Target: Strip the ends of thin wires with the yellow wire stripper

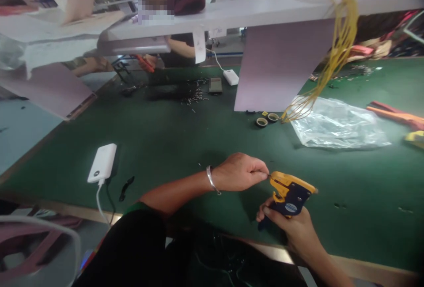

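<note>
Power bank (102,162) lies left of hands; plastic bag (338,123) behind, perhaps under hanging wires (341,44)

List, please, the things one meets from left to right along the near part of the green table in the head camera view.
White rectangular power bank → small black strip → left hand with a silver bracelet → yellow and dark blue hand tool, gripped from below by the right hand.

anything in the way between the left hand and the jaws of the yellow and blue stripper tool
Nothing visible. The left hand has its pinched fingertips right at the front of the stripper tool, which the right hand grips from below; only bare green table surrounds them.
</note>
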The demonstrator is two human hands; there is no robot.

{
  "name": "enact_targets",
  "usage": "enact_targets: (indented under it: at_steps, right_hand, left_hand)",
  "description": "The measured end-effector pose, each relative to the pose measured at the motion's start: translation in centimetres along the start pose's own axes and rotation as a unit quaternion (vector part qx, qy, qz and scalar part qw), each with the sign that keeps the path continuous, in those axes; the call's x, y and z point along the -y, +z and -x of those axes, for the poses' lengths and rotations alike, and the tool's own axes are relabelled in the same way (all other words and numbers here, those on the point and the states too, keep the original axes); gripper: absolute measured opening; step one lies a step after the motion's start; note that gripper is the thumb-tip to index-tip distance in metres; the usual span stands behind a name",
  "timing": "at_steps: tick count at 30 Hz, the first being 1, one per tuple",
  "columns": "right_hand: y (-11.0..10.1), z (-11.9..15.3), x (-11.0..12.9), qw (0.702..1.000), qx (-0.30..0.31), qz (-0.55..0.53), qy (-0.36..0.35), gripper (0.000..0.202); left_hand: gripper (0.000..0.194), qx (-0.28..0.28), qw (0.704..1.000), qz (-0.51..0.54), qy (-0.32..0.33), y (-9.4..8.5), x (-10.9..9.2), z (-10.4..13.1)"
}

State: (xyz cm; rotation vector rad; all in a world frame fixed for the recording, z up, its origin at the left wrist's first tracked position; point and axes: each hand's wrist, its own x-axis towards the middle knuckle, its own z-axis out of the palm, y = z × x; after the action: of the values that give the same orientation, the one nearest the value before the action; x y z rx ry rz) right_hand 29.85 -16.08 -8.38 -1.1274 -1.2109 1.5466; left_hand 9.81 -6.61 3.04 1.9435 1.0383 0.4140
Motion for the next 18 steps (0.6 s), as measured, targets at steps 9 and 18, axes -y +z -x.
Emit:
enact_targets:
  at_steps: [9, 18]
  right_hand:
    - [-1.7, 1.3, 0.6, 0.995, -0.006, 0.095, -0.018, 0.016]
    - [-2.0, 3.0, 3.0, 0.99, -0.063, 0.052, 0.112, 0.025]
  left_hand:
    - [0.012, 0.024, 0.996, 0.089, -0.016, 0.9, -0.5, 0.4]
    - [0.009, 0.013, 0.993, 0.118, 0.006, 2.1, -0.2, 0.1]
